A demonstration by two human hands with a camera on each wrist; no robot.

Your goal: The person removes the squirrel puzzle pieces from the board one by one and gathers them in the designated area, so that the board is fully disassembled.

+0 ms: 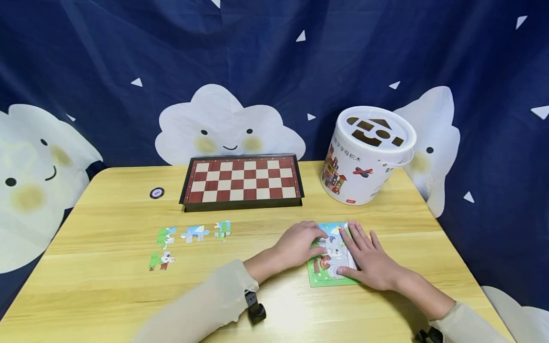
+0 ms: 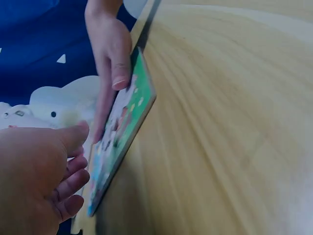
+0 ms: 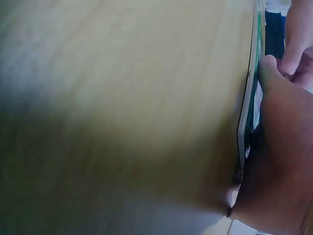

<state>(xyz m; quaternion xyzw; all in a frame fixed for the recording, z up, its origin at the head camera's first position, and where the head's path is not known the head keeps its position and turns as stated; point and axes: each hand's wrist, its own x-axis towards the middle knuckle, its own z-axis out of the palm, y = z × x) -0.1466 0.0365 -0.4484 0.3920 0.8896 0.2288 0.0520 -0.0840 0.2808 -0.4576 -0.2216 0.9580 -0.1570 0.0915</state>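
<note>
Puzzle board (image 1: 319, 278) near front right desk (image 1: 107, 286) edge, partly filled. My left hand (image 1: 298, 244) and right hand (image 1: 372, 259) flat on it, fingers straight, pressing. Four loose pieces (image 1: 195, 233) left of centre remain unplaced.

You see a green-framed puzzle board (image 1: 318, 278) under your beige-sleeved arms — its picture mostly grey, white and blue. Your loose puzzle pieces (image 1: 194, 234) show green, blue and white. The chessboard (image 1: 242, 179) is red-and-cream checks, black-rimmed; the block bucket (image 1: 364, 164) white with brown cut-outs. The backdrop (image 1: 274, 57) — navy, white clouds.
</note>
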